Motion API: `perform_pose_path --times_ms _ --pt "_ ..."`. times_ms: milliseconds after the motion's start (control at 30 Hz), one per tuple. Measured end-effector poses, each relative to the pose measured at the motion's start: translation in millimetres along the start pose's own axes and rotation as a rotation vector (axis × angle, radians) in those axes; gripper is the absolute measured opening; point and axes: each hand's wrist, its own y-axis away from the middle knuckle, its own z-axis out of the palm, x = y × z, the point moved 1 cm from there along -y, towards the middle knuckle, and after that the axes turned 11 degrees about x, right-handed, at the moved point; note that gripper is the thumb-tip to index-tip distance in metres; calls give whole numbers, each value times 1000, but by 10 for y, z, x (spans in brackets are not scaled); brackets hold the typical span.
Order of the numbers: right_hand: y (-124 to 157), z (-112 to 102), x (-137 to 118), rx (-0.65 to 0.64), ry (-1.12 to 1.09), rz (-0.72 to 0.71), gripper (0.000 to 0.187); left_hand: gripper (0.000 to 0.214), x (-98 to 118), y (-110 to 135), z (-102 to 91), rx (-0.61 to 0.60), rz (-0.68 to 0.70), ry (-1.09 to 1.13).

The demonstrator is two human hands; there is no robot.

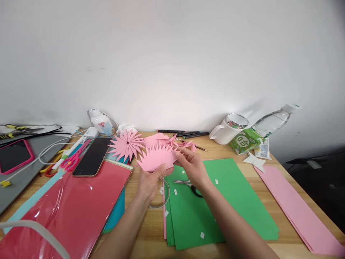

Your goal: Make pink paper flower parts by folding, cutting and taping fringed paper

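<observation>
My left hand (148, 181) grips the lower edge of a pink paper fan with spiky cut tips (157, 158), thumb on top of it. My right hand (190, 164) pinches the fan's right-hand points between thumb and fingers. Both hands hold it just above the wooden table (151, 230). A finished pink paper flower (127, 144) lies flat behind the fan to the left. More pink cut pieces (161, 138) lie behind it. Under my right wrist, scissors (188, 185) rest on green paper sheets (215, 201).
A red paper pack (70, 212) and a black phone (93, 158) lie at left, with pink scissors (74, 158) and a laptop (18, 162). A white mug (229, 129), water bottle (269, 124), green tissue pack (245, 141) and pink strips (293, 205) lie at right. Pens (185, 133) line the wall.
</observation>
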Motion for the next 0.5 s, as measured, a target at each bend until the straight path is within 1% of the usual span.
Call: perform_pose_path --times_ms 100,167,267,433,500 --pt "-55 -13 4 -20 -109 80 44 58 -1 7 3 -7 5 -24" --pt "-71 -21 8 18 -86 93 40 60 -6 8 -1 -1 3 -43" --pt "-70 -23 10 66 -34 85 35 62 -12 6 -6 4 -3 -60" --pt "-59 -20 -6 58 11 18 32 64 -2 9 -2 -7 -12 -36" --pt "-58 -19 -10 51 14 13 32 64 2 11 0 -7 -12 -27"
